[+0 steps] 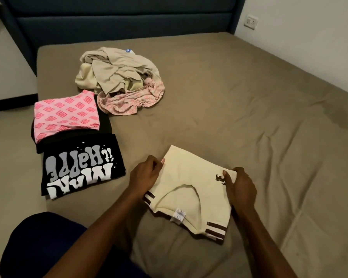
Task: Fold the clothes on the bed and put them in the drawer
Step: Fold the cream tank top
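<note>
Folded black T-shirt [82,167]: lies flat at the left of the bed [249,117], white and grey lettering upward, well apart from both hands.
Folded pink patterned garment [65,114]: sits on a dark folded item just behind the black T-shirt.
Unfolded pile [119,77]: beige and pink-white clothes heaped near the headboard [119,25], beyond the folded stack.
Left hand [147,173]: fingers curled, pinching the left edge of the cream shirt [191,189]; forearm reaches in from the lower left.
Cream shirt: lies folded on the bed between the two hands, neckline and white label toward the person, brown-striped cuffs at its near left and near right corners, a small dark emblem beside the right thumb.
Right hand [239,183]: thumb on top, fingers curled around the shirt's right edge; forearm enters from the lower right.
Open room: bare sheet extends behind and to the right of the shirt up to the wall [309,37].
Bed edge: the left edge runs just beside the folded stack.
</note>
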Motion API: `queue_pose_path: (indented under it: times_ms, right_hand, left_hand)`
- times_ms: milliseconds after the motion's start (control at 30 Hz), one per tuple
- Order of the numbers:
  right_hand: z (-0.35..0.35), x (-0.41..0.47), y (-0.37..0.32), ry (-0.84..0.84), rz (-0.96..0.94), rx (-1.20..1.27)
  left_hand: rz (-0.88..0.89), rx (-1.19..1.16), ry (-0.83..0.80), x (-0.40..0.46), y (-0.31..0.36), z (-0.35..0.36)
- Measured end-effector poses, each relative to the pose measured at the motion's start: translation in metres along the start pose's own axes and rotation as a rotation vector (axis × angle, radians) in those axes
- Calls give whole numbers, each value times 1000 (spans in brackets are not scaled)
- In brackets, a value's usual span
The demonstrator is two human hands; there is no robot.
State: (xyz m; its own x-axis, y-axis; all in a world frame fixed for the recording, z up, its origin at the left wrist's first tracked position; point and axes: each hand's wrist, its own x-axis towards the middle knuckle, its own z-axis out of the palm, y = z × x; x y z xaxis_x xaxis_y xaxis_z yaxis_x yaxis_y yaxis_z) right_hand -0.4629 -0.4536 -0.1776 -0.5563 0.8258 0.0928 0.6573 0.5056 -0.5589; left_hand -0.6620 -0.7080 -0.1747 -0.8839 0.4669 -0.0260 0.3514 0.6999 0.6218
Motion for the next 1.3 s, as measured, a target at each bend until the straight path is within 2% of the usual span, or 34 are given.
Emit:
queue_pose_path:
  times_ms: [133, 167, 233, 300, 400, 467, 533, 600, 667, 733, 800, 867, 933, 1033, 1100, 1167, 1300]
  right_hand:
    - [-1, -16, 1, 13, 29, 92]
    - [-1, -14, 0, -29, 84, 183]
    - [-3, -8, -5, -155, 267, 572]
    - [-12, -4, -9, -197, 379, 881]
    - [-25, -6, -18, -128, 319, 979]
    - [-25, -14, -22, -79, 326, 1022]
    - [-18, -29, -11, -48, 313, 870]
    - [-12, -40, -1, -45, 192, 436]
    - [-14, -43, 0, -22, 71, 9]
    - [-18, -33, -4, 0, -28, -161]
    - [-16, -14, -6, -58, -103, -123]
    - [-10, 5, -9, -219, -140, -33]
    - [-9, 28, -20, -341, -173, -66]
    - [-11, 55, -43, -508, -224, -181]
    - [-11, 69, -54, -642, -174, -60]
    - [-9, 81, -60, -745, -135, 50]
    - [-14, 93, -67, -923, -74, 165]
  left_hand:
    - [62, 85, -31, -28, -19, 4]
    - [61, 96, -47, -31, -25, 4]
    - [54, 53, -79, -30, -27, 3]
    - [37, -94, -136, -27, -17, -5]
    - [-84, -437, -197, -14, 1, -28]
    - [-139, -514, -212, -1, 4, -42]
    - [-210, -555, -135, 4, 2, -45]
    - [-331, -641, 62, 2, -10, -30]
    - [-474, -822, 217, -7, -30, -4]
    - [-609, -865, 276, -24, -36, 9]
    - [-668, -914, 284, -45, -19, 5]
    - [-681, -1046, 242, -62, -6, 6]
    - [-679, -1136, 157, -72, 0, 9]
    - [-649, -1139, -15, -78, 4, 16]
    - [-617, -1139, -97, -87, 13, 22]
    - [-608, -1203, -64, -97, 23, 30]
    - [-567, -1256, 126, -104, 38, 41]
